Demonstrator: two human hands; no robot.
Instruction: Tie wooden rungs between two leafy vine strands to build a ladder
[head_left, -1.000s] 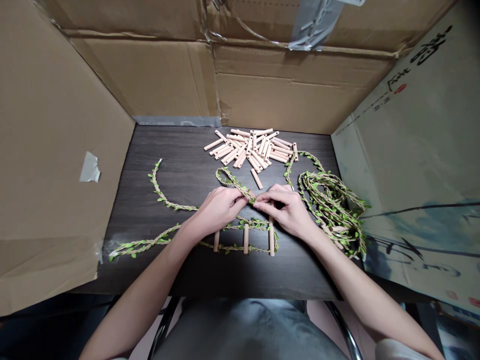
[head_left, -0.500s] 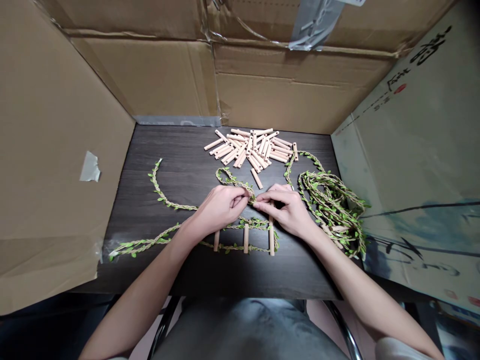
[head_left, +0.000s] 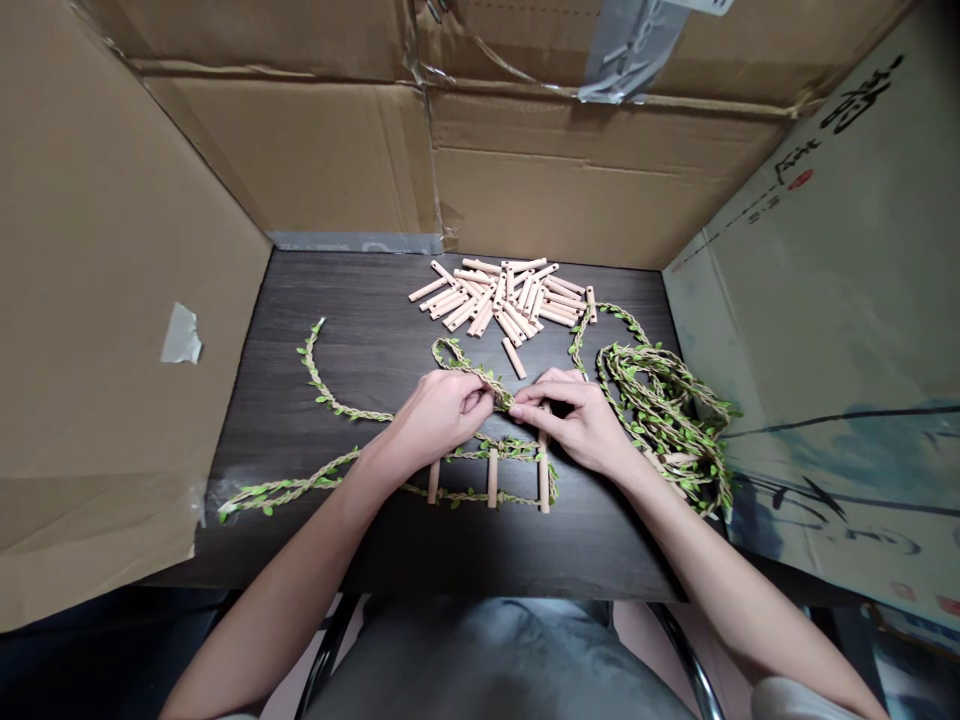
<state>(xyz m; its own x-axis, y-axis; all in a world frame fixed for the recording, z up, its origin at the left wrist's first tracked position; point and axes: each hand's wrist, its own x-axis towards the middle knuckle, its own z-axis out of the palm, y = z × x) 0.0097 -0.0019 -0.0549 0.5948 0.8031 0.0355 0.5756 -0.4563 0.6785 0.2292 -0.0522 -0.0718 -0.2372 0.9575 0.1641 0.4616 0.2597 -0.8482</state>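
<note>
My left hand (head_left: 448,408) pinches a braided leaf rope (head_left: 452,350), which loops up beyond its fingers. Facing it, my right hand (head_left: 564,412) has thumb and fingertips closed on the same rope, just right of the left fingertips. Under and in front of the hands lies a small rope ladder with wooden rungs; one rung (head_left: 492,478) stands in the middle and another rung (head_left: 544,480) at the right, its upper part near my right hand. A third rung (head_left: 433,482) is partly covered by my left wrist. The rope's loose tail (head_left: 315,378) curves away at the left.
A pile of drilled wooden sticks (head_left: 495,295) lies at the back, with one loose stick (head_left: 514,358) nearer. A tangled coil of leaf rope (head_left: 660,400) sits at the right. Cardboard walls (head_left: 337,160) enclose the dark table (head_left: 360,300) on three sides.
My left fingertips have shifted slightly left, away from the right ones, and more rope shows between them. Everything else stays in place.
</note>
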